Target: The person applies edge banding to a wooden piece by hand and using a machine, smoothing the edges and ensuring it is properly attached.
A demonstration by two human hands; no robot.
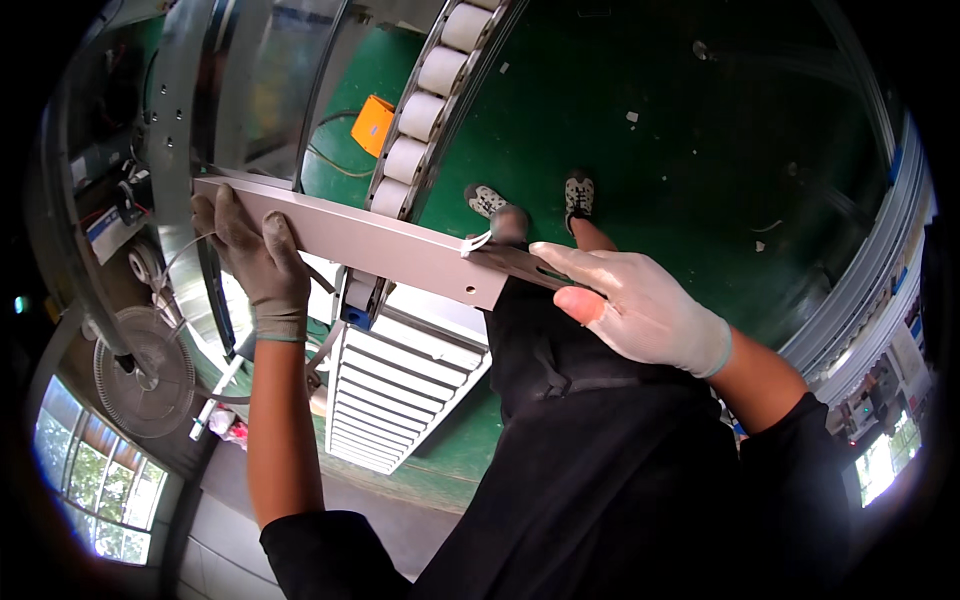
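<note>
A long, flat, pinkish-grey metal bar (380, 238) lies slantwise in front of me, with a small hole near its right end. My left hand (255, 255), in a worn grey glove, has its fingers wrapped over the bar's left end. At the bar's right end, my right hand (640, 305) wears a white glove with the thumb tip bare. Its fingers and thumb close on a dark, narrow tool with a slot (515, 262); the tool's kind is unclear. A thin white loop (478, 242) sits at the bar's edge, beside a blurred round grey thing (510, 225).
A conveyor of white rollers (422, 115) runs beyond the bar, with an orange box (373, 125) beside it. Nearer lies a white slatted rack (405, 385). A fan (145, 372) stands at left. Two shoes (578, 192) rest on the green floor (680, 150).
</note>
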